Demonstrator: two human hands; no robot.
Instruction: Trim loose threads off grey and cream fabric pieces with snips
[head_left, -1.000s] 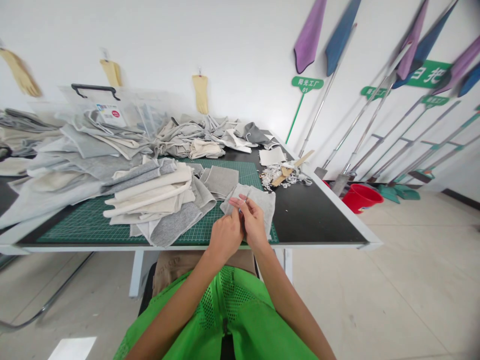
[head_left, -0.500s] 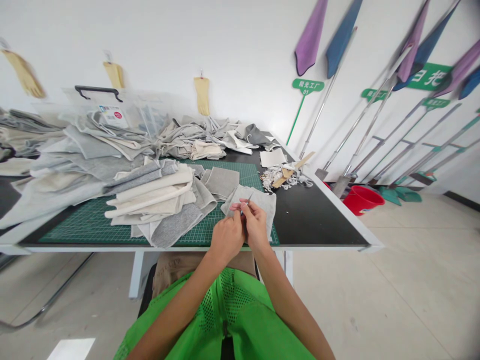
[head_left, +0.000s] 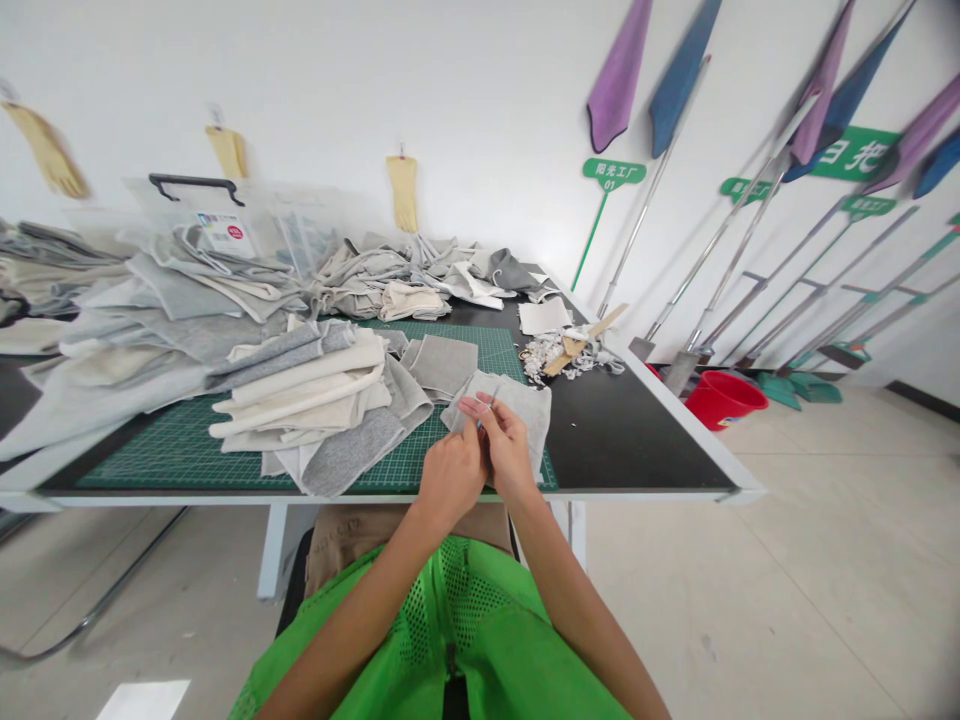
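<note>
My left hand (head_left: 454, 462) and my right hand (head_left: 508, 445) meet over a light grey cloth square (head_left: 531, 405) near the table's front edge. The fingers of both are pinched together, and a small thin item between their fingertips is too small to name. A green cutting mat (head_left: 495, 350) lies under the cloth. Left of my hands is a stack of folded beige and grey cloths (head_left: 307, 385), with a darker grey square (head_left: 442, 365) behind.
A large cloth pile (head_left: 150, 310) fills the left side. Scraps (head_left: 559, 355) with a tan strip lie at the back right. Beyond the table's right edge stand a red bucket (head_left: 726, 398) and long-handled tools. A clear box (head_left: 225, 215) stands at the back.
The fingertips have shifted slightly against each other, and the thin dark pointed item seen between them before shows less clearly. The cloths have not moved.
</note>
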